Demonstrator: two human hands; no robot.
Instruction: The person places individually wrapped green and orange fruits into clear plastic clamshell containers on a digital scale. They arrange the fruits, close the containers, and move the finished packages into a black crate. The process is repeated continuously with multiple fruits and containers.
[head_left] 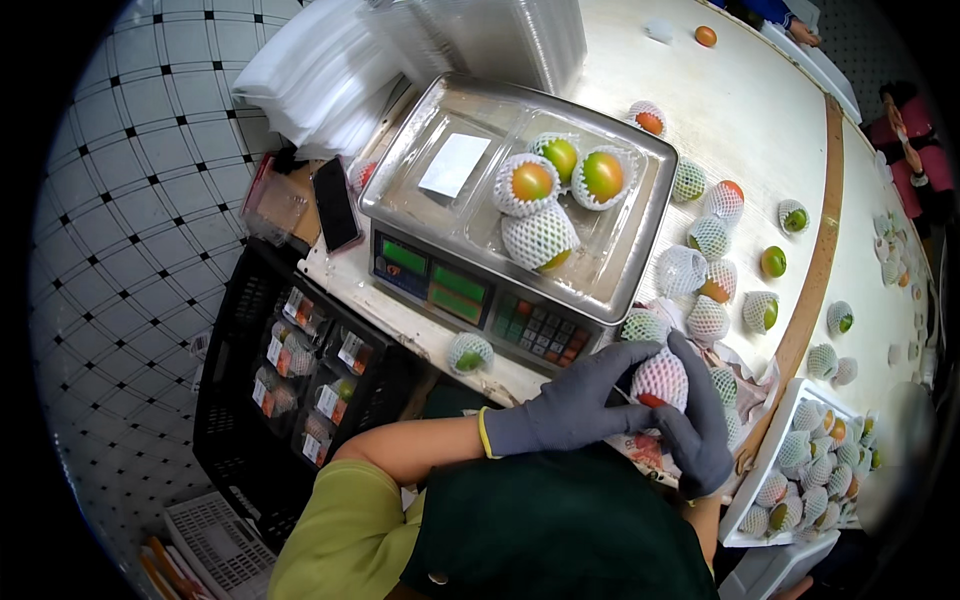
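Apron [560, 530]: dark green
Left hand [570, 402], right hand [705, 430]: gripping netted fruit [662, 380]
Tray [425, 212]: four fruits [532, 182]
Crate [228, 375]: fruit packs [290, 357]
Bin [762, 468]: wrapped fruits [815, 470]

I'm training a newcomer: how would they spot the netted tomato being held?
From the digital scale, look right, past its keypad. There the grey-gloved left hand and right hand clasp the netted tomato. Unlike its neighbours on the table, it is held, with red skin bared at its near end.
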